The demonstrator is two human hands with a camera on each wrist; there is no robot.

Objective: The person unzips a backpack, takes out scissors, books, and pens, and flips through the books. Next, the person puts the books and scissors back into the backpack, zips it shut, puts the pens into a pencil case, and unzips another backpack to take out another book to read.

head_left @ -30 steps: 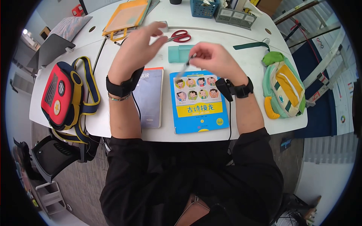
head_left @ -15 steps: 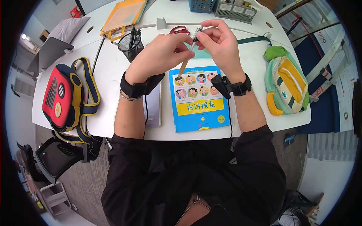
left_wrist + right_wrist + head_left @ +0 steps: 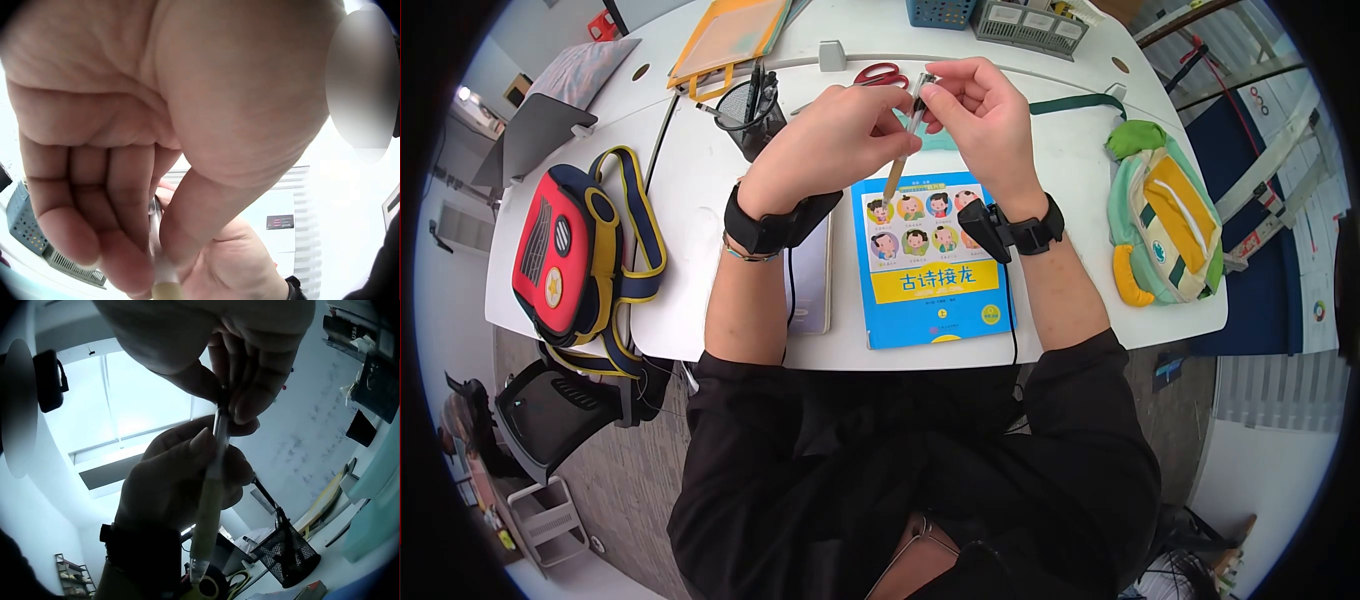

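From where I'm standing, the white table (image 3: pixel 1080 170) carries a red backpack (image 3: pixel 550 250) at one side and a green bag (image 3: pixel 1165 225) at the other. Between them lies a blue book (image 3: pixel 940 320); the left forearm partly covers a purplish notebook (image 3: pixel 812 290) beside it. The left hand (image 3: pixel 840 140) pinches a pen (image 3: pixel 898 172) around its middle, the right hand (image 3: pixel 990 115) its dark upper end, fingers bent. The hands partly hide a teal case (image 3: pixel 938 140), near a mesh cup (image 3: pixel 750 130) and red scissors (image 3: pixel 880 72). The right wrist view shows the pen's clear lower tip, which the left wrist view cuts off.
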